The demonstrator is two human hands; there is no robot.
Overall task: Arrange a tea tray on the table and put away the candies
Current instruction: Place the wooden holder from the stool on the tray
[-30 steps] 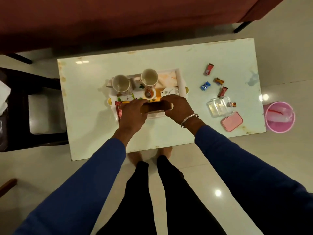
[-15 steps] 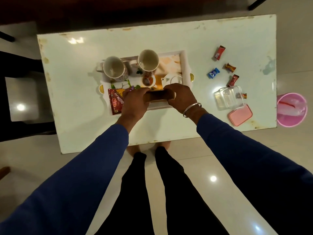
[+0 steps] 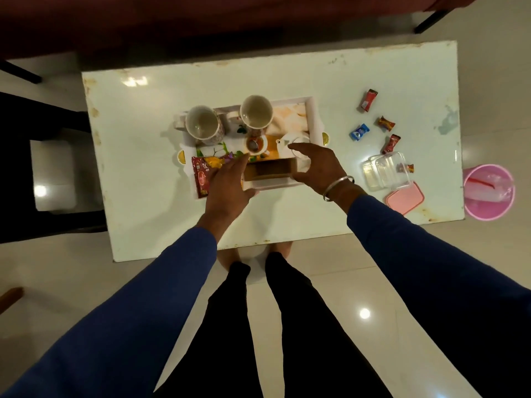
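On the tabletop: a white tray near the middle, candies to its right.
Tray contents: two cups, a small strainer bowl, a white teapot, a red packet and an open brown box.
Left hand: fingers spread loosely just left of the box, holding nothing.
Right hand: fingers open and curved just right of the box, over the teapot, holding nothing.
Candies: four loose on the tabletop, one more behind or inside the clear container.
Lid: pink, just beside the container.
Floor: pink bucket past the right edge.
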